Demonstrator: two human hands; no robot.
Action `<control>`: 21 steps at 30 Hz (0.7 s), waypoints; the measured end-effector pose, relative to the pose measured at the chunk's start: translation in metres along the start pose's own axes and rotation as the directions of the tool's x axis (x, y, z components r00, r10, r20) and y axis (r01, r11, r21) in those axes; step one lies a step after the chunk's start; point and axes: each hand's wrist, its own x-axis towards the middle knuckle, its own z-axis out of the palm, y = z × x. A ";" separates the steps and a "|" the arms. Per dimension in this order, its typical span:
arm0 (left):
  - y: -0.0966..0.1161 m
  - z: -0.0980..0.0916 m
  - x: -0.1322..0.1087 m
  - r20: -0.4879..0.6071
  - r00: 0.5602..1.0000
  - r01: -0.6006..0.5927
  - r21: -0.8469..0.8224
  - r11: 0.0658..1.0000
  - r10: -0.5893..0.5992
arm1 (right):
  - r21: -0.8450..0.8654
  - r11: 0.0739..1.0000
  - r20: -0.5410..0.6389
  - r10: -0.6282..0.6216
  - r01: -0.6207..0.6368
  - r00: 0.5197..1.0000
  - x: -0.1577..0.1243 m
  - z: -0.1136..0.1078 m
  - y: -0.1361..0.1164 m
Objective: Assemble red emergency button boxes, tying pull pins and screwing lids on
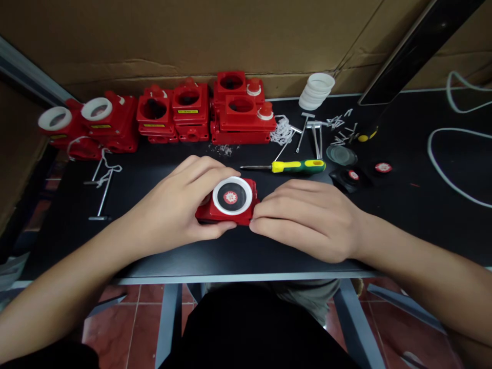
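Note:
A small red box (246,215) with a white ridged ring (248,193) on its top lies near the front of the black table. Inside the ring is a black disc (239,195) bearing a red and white emblem. My left hand (188,200) wraps around the box's left side, thumb in front and fingers behind. Closed fingers of my right hand (311,218) press at the box's right end; whether something small is also between them is hidden. Just behind both hands rests a yellow and green screwdriver (298,166), pointing left.
Along the cardboard wall stand several red housings (242,125), two with white rings. White rings (317,91) are stacked at the back. T-handled tools (103,197), a white chain (282,130), screws (340,134), clear discs (342,155) and black emblem pieces (383,167) lie around.

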 end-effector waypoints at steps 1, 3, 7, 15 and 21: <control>0.000 0.000 0.000 0.002 1.000 0.002 -0.002 1.000 -0.002 | 0.003 1.000 -0.012 -0.007 0.007 1.000 0.000 0.002 0.000; 0.000 0.001 0.001 0.004 1.000 0.003 -0.003 1.000 -0.003 | 0.002 1.000 -0.051 -0.010 0.010 0.999 -0.002 0.005 0.000; -0.001 0.001 0.001 0.007 1.000 0.001 -0.004 1.000 -0.001 | -0.025 1.000 -0.127 0.006 -0.009 0.992 -0.007 0.013 0.000; 0.000 0.000 0.000 0.009 1.000 0.009 0.000 1.000 -0.009 | -0.035 0.999 -0.151 0.000 -0.005 0.988 -0.009 0.015 0.001; 0.000 0.000 0.001 0.016 1.000 0.021 0.005 1.000 -0.021 | -0.047 0.999 -0.113 -0.022 0.016 0.993 -0.005 0.011 0.002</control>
